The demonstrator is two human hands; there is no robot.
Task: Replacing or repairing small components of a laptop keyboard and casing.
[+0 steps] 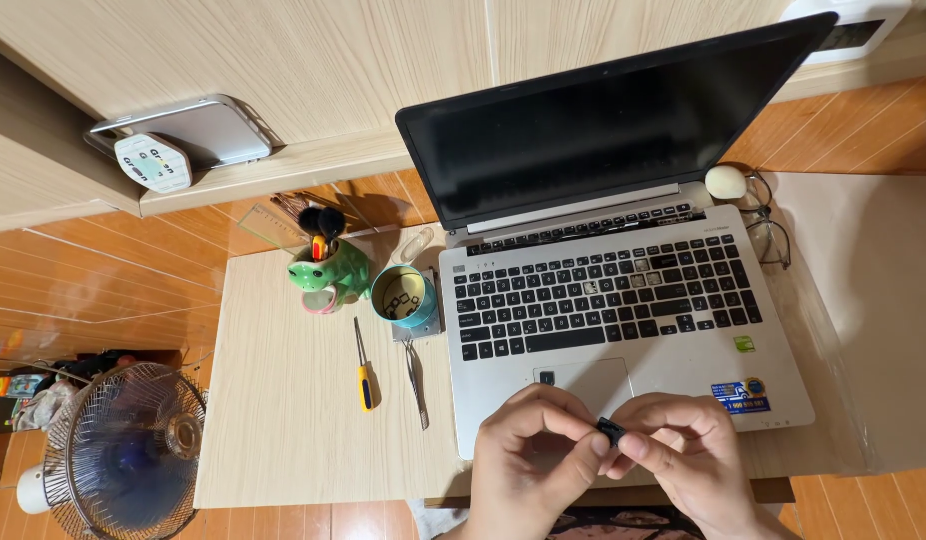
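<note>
Head view looks down on a pale wooden table (283,420). At nine o'clock, down by the floor, stands a fan (123,450). Next, near the middle of the table, sits a green frog-shaped holder (333,272), then a small round tin (404,296). Below them lie a yellow-handled screwdriver (364,368) and thin metal tweezers (416,378), both pointing from twelve to six o'clock. Right of these is an open silver laptop (633,330) with a dark screen; a few keys look bare. At two o'clock rest a white mouse (725,181) and glasses (770,232).

At six o'clock, close to the table's near edge, the left hand (528,455) and right hand (683,455) meet. Both pinch a small black keycap (611,431) between their fingertips. It sits right between the hands, so neither is nearer, just below the touchpad. Its long side seems to run from nine to three o'clock, but it is too small to be sure. Open table lies to the left of the hands
</note>
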